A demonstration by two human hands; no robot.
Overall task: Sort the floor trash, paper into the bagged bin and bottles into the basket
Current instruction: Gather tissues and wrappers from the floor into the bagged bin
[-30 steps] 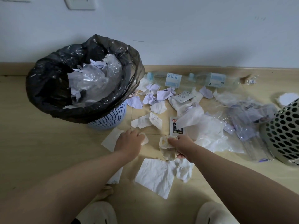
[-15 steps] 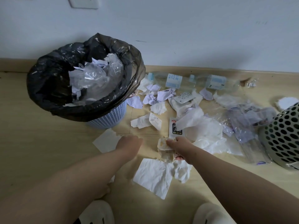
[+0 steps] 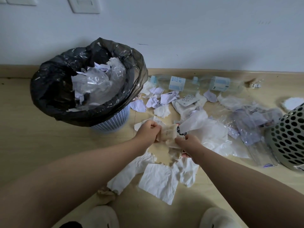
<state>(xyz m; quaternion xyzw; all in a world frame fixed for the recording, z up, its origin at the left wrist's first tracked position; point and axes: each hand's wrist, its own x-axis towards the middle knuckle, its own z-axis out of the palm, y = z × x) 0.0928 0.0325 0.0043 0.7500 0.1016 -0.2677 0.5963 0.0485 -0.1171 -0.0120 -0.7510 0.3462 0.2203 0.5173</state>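
The bagged bin stands left by the wall and the perforated basket at the right edge, with two clear bottles lying between them. The left hand and right hand both pinch a tan crumpled paper above the floor litter. If pulled apart, it may tear and drop scraps.

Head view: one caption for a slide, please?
Left hand and right hand grip a crumpled brownish wad near the bagged bin.
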